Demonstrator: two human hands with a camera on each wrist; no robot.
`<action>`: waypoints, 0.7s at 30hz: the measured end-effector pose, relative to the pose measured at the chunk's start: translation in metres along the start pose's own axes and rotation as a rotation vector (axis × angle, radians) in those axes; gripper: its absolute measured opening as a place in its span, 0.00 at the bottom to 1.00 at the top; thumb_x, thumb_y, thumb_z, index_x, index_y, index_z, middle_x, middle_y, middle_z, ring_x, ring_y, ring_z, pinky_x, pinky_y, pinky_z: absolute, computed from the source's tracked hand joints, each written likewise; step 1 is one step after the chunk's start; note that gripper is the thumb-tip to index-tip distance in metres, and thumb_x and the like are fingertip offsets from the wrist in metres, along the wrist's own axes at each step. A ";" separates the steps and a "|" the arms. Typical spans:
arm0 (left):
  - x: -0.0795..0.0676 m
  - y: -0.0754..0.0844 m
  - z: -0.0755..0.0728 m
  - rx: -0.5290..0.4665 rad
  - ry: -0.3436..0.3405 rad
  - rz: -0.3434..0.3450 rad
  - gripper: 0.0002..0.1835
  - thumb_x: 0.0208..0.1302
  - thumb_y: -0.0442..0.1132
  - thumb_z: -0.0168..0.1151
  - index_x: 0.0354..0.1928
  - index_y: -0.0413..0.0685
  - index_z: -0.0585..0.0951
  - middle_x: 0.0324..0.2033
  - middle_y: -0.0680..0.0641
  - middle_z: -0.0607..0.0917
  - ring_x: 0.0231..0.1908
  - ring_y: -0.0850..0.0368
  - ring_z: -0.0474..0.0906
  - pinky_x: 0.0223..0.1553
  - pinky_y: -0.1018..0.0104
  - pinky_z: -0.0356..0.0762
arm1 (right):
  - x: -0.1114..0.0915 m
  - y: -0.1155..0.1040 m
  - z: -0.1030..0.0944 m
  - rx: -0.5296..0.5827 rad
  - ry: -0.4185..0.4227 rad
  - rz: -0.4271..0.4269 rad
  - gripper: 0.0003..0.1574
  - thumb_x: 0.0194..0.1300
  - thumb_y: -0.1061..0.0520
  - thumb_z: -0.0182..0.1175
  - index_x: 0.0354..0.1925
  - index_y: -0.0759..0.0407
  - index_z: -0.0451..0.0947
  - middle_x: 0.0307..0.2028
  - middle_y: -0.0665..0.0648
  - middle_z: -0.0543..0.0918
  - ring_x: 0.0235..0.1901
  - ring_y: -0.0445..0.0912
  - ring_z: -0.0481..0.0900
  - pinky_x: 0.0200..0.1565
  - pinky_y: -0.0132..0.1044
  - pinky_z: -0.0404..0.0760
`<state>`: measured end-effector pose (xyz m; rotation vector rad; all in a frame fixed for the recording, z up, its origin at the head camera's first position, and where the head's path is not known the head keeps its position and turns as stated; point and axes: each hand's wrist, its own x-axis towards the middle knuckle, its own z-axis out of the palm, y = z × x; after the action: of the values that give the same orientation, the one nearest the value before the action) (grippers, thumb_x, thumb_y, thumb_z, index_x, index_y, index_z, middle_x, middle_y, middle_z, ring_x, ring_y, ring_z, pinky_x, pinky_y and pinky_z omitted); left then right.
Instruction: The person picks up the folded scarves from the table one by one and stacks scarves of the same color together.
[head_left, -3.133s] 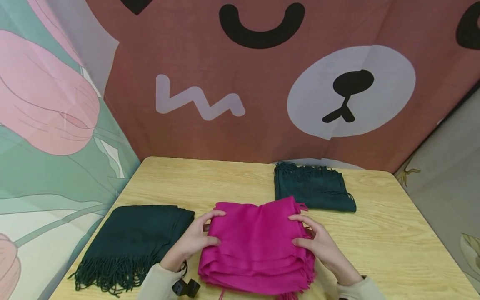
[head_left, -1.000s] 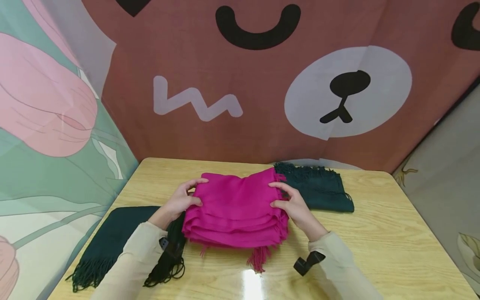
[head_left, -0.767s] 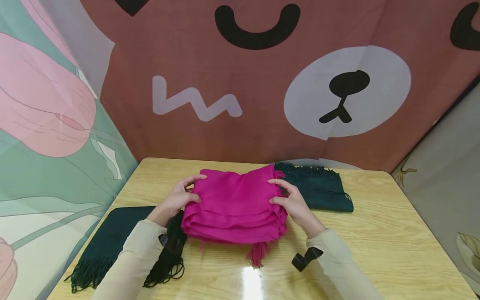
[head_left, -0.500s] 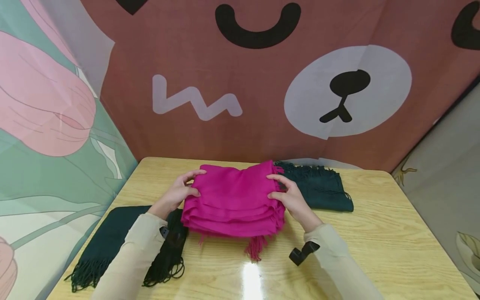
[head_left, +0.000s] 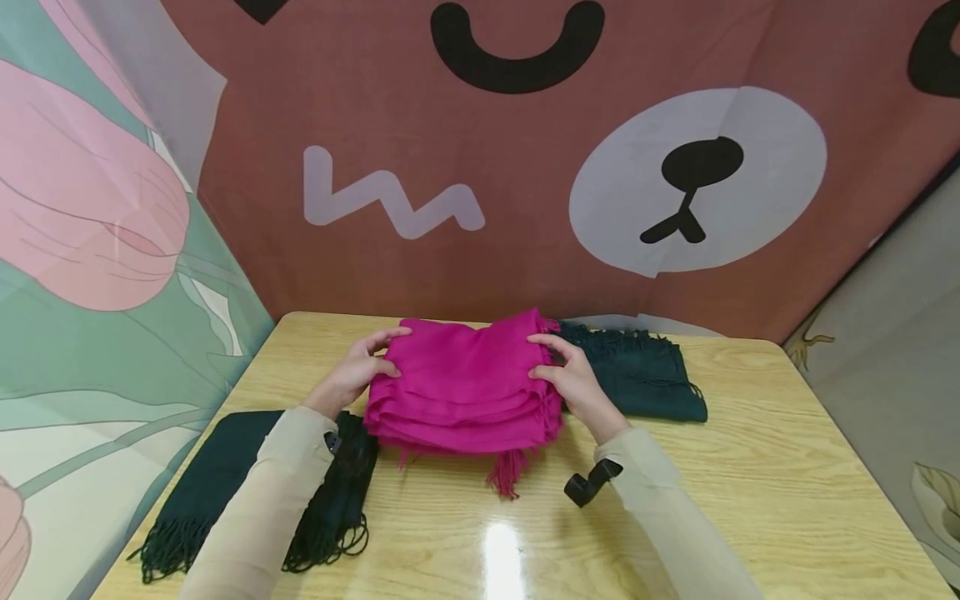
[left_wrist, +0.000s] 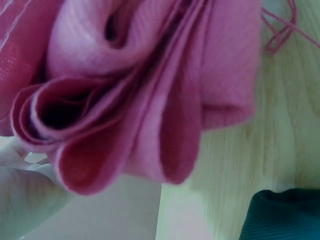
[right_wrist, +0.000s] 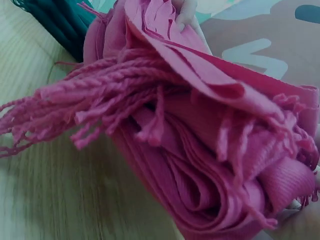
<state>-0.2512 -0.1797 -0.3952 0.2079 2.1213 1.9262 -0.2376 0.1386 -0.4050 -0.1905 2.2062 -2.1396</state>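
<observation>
A folded magenta scarf (head_left: 465,375) with fringe is held between both hands toward the back of the table. My left hand (head_left: 360,369) grips its left side, thumb on top and the other fingers partly hidden behind the cloth. On the opposite side my right hand (head_left: 573,375) grips the fringed edge the same way. Layered folds of the scarf (left_wrist: 165,100) fill the left wrist view, close over the wood. From the right wrist, twisted tassels of the scarf (right_wrist: 110,95) hang out beside its rolled layers.
A dark green fringed scarf (head_left: 225,467) lies folded at the left, partly under the left sleeve. Another folded dark green scarf (head_left: 637,375) lies at the back right, just beyond the right hand. A printed cloth (head_left: 420,275) hangs behind the wooden table (head_left: 750,500).
Both hands have carried the magenta scarf from the front of the table toward the back and slightly left. It now overlaps part of the back right green scarf. The green scarves stay put.
</observation>
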 end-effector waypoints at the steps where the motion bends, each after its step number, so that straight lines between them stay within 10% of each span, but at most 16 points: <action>1: 0.002 0.000 -0.001 0.004 -0.001 0.001 0.36 0.48 0.20 0.54 0.63 0.41 0.64 0.54 0.39 0.64 0.47 0.48 0.66 0.40 0.68 0.73 | 0.002 0.000 0.001 0.004 0.011 -0.002 0.33 0.48 0.76 0.58 0.56 0.65 0.70 0.47 0.60 0.70 0.39 0.44 0.73 0.35 0.31 0.77; 21: 0.041 -0.009 -0.015 -0.059 0.037 -0.024 0.34 0.50 0.18 0.51 0.63 0.41 0.64 0.50 0.42 0.65 0.43 0.51 0.67 0.35 0.69 0.74 | 0.032 0.010 0.013 0.030 0.098 0.026 0.32 0.48 0.76 0.57 0.54 0.63 0.73 0.38 0.57 0.73 0.34 0.44 0.71 0.30 0.30 0.75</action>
<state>-0.2938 -0.1839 -0.4067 0.1351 2.0771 1.9900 -0.2682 0.1221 -0.4145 -0.0566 2.2124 -2.2128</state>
